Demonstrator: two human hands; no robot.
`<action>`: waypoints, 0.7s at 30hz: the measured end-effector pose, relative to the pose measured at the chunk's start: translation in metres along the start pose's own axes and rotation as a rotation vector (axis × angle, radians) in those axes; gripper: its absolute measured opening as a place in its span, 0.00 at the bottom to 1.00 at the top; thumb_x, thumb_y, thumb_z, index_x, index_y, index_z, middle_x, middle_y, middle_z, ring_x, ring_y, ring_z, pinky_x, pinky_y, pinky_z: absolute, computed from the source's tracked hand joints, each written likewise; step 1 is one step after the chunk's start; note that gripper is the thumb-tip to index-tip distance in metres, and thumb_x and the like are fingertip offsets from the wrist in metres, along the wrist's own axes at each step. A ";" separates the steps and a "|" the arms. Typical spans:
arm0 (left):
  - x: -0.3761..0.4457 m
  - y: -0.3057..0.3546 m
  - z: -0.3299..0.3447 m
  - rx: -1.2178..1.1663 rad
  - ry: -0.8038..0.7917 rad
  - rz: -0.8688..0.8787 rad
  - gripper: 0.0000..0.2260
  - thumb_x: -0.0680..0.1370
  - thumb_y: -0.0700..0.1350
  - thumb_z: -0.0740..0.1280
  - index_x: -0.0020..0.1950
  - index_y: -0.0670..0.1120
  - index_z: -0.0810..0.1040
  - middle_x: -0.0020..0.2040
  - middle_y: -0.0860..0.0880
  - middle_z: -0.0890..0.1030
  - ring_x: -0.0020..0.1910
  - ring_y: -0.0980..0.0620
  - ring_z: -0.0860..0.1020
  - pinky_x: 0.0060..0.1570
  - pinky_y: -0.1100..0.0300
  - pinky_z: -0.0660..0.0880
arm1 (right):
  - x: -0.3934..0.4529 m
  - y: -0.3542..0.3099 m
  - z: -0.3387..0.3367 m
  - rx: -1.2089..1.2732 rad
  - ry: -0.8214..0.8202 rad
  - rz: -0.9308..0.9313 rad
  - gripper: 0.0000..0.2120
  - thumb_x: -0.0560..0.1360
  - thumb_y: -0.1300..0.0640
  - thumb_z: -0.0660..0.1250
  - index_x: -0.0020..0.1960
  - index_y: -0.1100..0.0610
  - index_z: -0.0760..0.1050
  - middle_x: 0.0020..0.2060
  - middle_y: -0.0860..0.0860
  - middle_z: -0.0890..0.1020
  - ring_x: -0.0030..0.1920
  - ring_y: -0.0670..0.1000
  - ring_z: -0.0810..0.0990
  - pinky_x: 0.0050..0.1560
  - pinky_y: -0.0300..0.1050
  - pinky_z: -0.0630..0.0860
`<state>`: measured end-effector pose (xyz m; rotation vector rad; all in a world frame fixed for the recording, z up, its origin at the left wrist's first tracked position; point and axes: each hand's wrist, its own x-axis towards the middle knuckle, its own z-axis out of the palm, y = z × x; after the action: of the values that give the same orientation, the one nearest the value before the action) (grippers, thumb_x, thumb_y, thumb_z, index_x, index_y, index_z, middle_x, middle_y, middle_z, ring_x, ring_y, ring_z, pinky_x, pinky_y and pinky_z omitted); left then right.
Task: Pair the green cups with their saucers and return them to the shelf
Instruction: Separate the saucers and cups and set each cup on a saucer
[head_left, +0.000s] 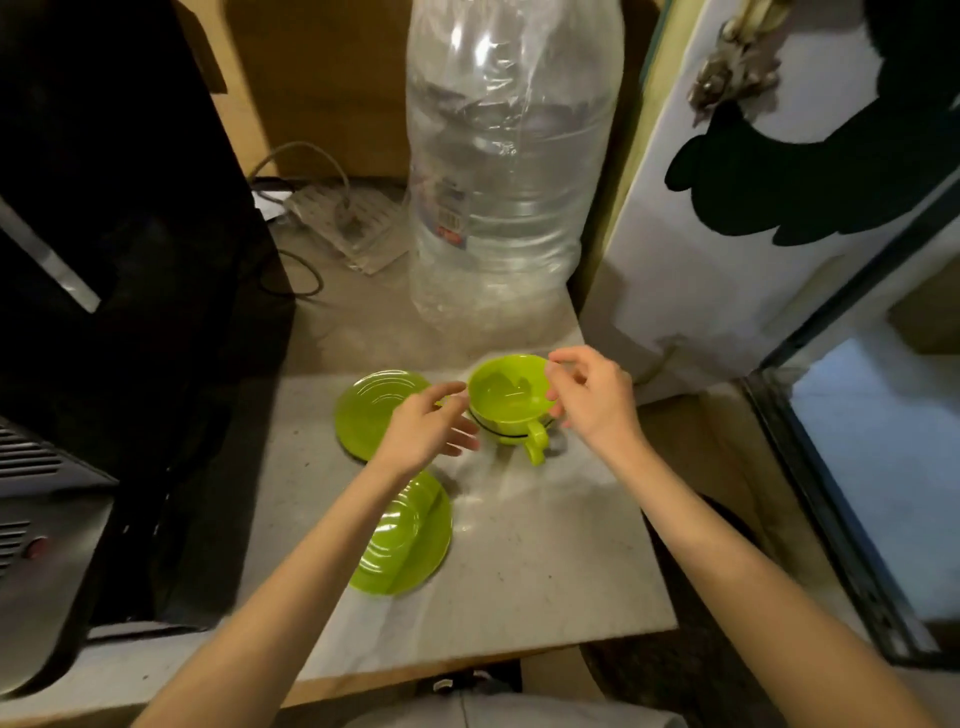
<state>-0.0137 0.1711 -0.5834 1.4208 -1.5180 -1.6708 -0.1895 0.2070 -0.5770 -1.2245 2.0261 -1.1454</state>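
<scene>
**Both hands closing in on the green cups**

The stacked green cups (511, 402) are sitting on the pale counter (545, 571), just in front of the big clear water bottle (511, 171), handle facing the person. The left hand (423, 428) is hovering at the cups' left side, fingers loosely spread, holding nothing. The right hand (592, 397) is curling around the right rim; whether it is gripping, I cannot tell. One saucer (371, 410) is lying just left of the cups, another saucer (410, 545) nearer the person.
</scene>
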 end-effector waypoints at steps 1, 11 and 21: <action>0.005 0.003 0.005 -0.034 -0.027 -0.030 0.17 0.78 0.45 0.59 0.66 0.42 0.68 0.34 0.43 0.80 0.24 0.54 0.80 0.26 0.64 0.74 | 0.007 0.007 -0.003 -0.037 0.011 0.057 0.11 0.74 0.55 0.63 0.53 0.59 0.76 0.34 0.56 0.80 0.27 0.50 0.80 0.32 0.48 0.77; 0.029 0.003 0.020 -0.001 -0.047 -0.158 0.24 0.75 0.35 0.62 0.70 0.39 0.60 0.19 0.48 0.79 0.18 0.54 0.78 0.22 0.61 0.77 | 0.015 0.021 0.002 0.168 -0.212 0.387 0.05 0.74 0.60 0.64 0.49 0.59 0.70 0.25 0.59 0.74 0.14 0.46 0.74 0.19 0.42 0.75; 0.028 0.011 0.009 -0.042 -0.023 -0.136 0.18 0.75 0.33 0.60 0.65 0.34 0.66 0.19 0.48 0.79 0.19 0.54 0.78 0.22 0.63 0.76 | 0.024 -0.007 -0.003 0.072 -0.228 0.262 0.07 0.72 0.63 0.61 0.50 0.62 0.71 0.26 0.61 0.78 0.18 0.51 0.77 0.25 0.47 0.79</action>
<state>-0.0347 0.1480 -0.5845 1.5172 -1.4182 -1.7938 -0.1998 0.1852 -0.5690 -0.9718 1.8900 -0.9021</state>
